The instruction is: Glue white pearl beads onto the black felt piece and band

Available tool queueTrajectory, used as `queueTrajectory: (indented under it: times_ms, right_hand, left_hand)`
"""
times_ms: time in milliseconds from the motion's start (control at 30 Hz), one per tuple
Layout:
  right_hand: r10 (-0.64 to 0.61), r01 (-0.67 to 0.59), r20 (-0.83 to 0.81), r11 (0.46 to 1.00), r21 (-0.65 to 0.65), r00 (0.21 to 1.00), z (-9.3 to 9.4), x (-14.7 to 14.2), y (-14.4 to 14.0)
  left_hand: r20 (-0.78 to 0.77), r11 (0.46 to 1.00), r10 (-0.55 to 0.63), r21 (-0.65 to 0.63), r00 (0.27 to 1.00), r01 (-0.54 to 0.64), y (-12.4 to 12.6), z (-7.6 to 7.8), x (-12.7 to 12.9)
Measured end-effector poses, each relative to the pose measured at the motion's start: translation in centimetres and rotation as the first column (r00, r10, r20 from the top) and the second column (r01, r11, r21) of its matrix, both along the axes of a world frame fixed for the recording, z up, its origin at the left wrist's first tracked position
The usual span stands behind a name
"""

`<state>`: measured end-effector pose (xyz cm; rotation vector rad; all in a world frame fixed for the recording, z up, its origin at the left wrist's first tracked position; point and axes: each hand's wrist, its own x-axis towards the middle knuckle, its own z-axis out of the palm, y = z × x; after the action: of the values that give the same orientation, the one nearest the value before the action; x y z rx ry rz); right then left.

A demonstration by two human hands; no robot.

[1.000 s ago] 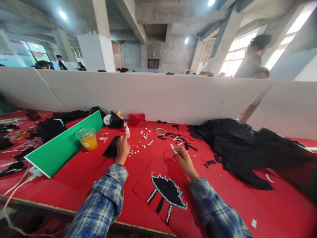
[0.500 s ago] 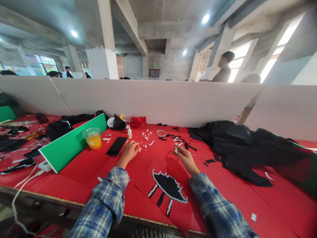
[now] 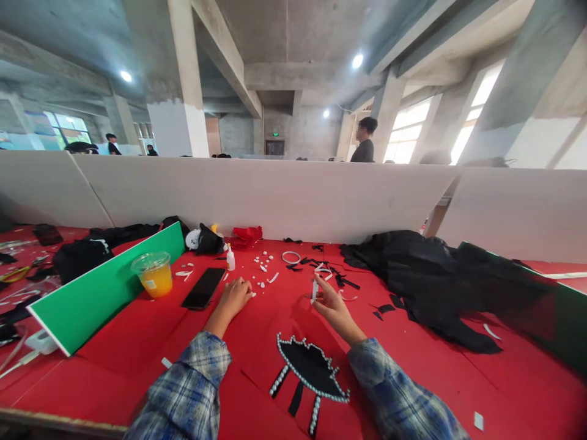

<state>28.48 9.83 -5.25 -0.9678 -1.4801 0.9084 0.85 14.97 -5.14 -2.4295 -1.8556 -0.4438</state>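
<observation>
We're mid-beading: left hand (image 3: 235, 294) rests fingers-down on loose white beads (image 3: 261, 283), right hand (image 3: 329, 301) pinches a white strip (image 3: 314, 289) upright. The beaded black patch (image 3: 310, 370) sits just below both hands; next probably needs a careful bead pickup.

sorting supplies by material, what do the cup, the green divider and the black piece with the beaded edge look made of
Cup: clear glossy plastic, orange drink showing through. Green divider: stiff matte board, white edge, perhaps foam. Black piece: matte, flat, probably felt or fabric; its beads look pearly.
</observation>
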Motion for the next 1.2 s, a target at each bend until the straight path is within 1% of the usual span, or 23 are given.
queueTrajectory:
  times_ms: [100,233,400,567,767,867,933,1067,1200]
  right_hand:
    - [-0.024,0.021,0.042,0.998,0.062,0.999,-0.5,-0.2,0.2]
    - [-0.080,0.073,0.073,0.993,0.089,0.994,-0.5,-0.3,0.4]
    - [-0.110,0.103,0.088,0.991,0.084,0.990,-0.5,-0.3,0.4]
    - [-0.146,0.133,0.141,0.986,0.100,0.979,-0.9,-0.5,0.5]
    - [-0.193,0.162,0.197,0.973,0.163,0.961,-0.8,-0.9,0.5]
    - [-0.216,0.176,0.219,0.966,0.191,0.951,-0.7,-0.9,0.4]
    - [-0.227,0.184,0.219,0.963,0.197,0.949,-0.6,-0.9,0.4]
    - [-0.214,0.176,0.211,0.967,0.186,0.954,-0.7,-1.0,0.5]
    - [-0.157,0.130,0.171,0.978,0.161,0.973,-0.7,-1.9,0.1]
  left_hand:
    - [-0.025,1.000,0.007,-0.007,1.000,-0.008,0.6,-0.4,0.2]
    - [-0.068,1.000,0.004,-0.006,0.998,-0.005,1.1,-0.8,0.6]
    - [-0.097,1.000,-0.017,0.015,0.995,0.018,0.7,-0.5,0.8]
    - [-0.067,0.999,-0.030,0.030,0.997,0.032,0.1,-0.3,0.9]
    - [0.134,0.997,-0.064,-0.033,0.989,0.069,0.3,-1.3,1.4]
    - [0.198,0.996,-0.079,-0.035,0.977,0.087,0.8,-1.6,1.3]
    - [0.261,0.994,-0.101,-0.024,0.960,0.111,1.0,-1.6,1.2]
    - [0.421,0.986,-0.160,0.024,0.893,0.166,0.6,-1.2,2.2]
    - [0.595,0.972,-0.215,0.056,0.775,0.228,-0.2,-1.4,4.6]
